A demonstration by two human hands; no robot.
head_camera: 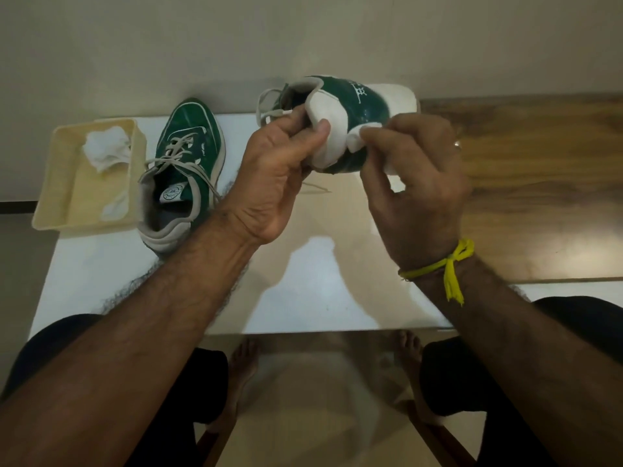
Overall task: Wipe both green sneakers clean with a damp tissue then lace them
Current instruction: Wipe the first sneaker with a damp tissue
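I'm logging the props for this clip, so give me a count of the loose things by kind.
Green sneakers: 2, one held up, one on the table
Tissues: 3, one in the right hand, two in the tray
Cream tray: 1
Total: 6

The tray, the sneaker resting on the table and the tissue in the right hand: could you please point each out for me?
tray [59, 183]: head view, on its left wall.
sneaker on the table [192, 121]: head view, on its green toe.
tissue [357, 139]: head view, on the white wad pressed against the held sneaker.
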